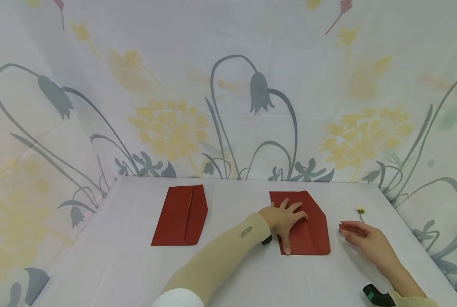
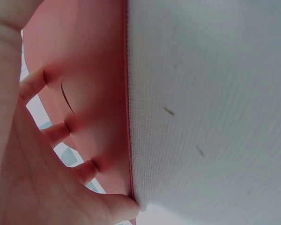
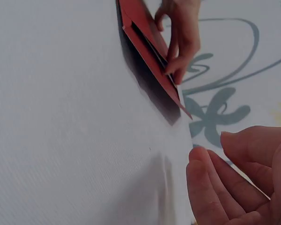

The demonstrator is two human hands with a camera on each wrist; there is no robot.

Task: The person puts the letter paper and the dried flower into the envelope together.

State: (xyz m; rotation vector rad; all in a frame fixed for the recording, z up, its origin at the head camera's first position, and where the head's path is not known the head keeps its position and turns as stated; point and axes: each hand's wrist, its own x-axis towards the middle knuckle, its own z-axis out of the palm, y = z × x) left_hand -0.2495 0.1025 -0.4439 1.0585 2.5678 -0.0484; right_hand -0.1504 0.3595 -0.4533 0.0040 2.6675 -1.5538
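Observation:
My left hand [image 1: 287, 219] lies with fingers spread across a red envelope [image 1: 317, 238], its pointed flap unfolded toward the right. In the left wrist view, the fingertips press on the envelope [image 2: 98, 51] and the left little finger or thumb reaches its edge. Just right of it hovers my right hand [image 1: 372, 245], fingers loosely bent and nothing between thumb and fingertips in the right wrist view. Beyond those fingers is a small yellow-white flower [image 1: 360, 210] on a thin stem, its lower end hidden by the hand. The envelope's mouth gapes slightly in the right wrist view.
A second red envelope [image 1: 170, 221] lies on the left of the white tabletop [image 1: 105, 260], its flap side to the right. Flower-printed cloth [image 1: 228, 128] rises behind and at both sides. Black devices [image 1: 378, 295] are worn at the wrists.

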